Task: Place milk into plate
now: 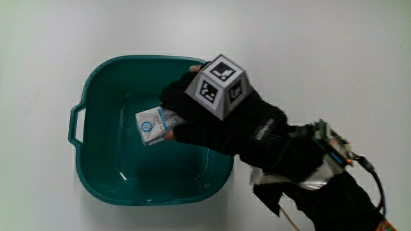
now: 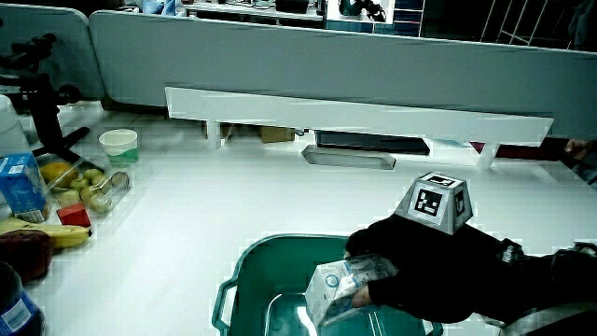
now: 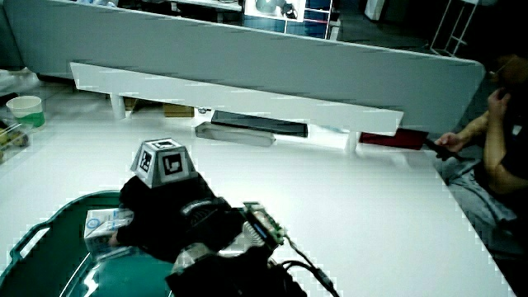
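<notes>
A small white and blue milk carton (image 1: pixel 155 123) is held inside a teal plastic basin (image 1: pixel 103 179) with a handle at its rim. The gloved hand (image 1: pixel 212 119), with a patterned cube (image 1: pixel 221 85) on its back, reaches over the basin and is shut on the carton. In both side views the milk carton (image 2: pixel 343 285) (image 3: pixel 106 225) hangs tilted just above the basin floor, gripped by the hand (image 2: pixel 420 266) (image 3: pixel 165 219). The basin (image 2: pixel 270 266) (image 3: pixel 49 227) stands at the table's edge nearest the person.
Beside the basin, farther along the table, lie bananas and other fruit in a clear tray (image 2: pixel 79 191), a blue carton (image 2: pixel 20 187) and a pale cup (image 2: pixel 118 143). A low grey partition (image 2: pixel 354 65) with a white shelf and dark trays (image 2: pixel 371 143) closes the table.
</notes>
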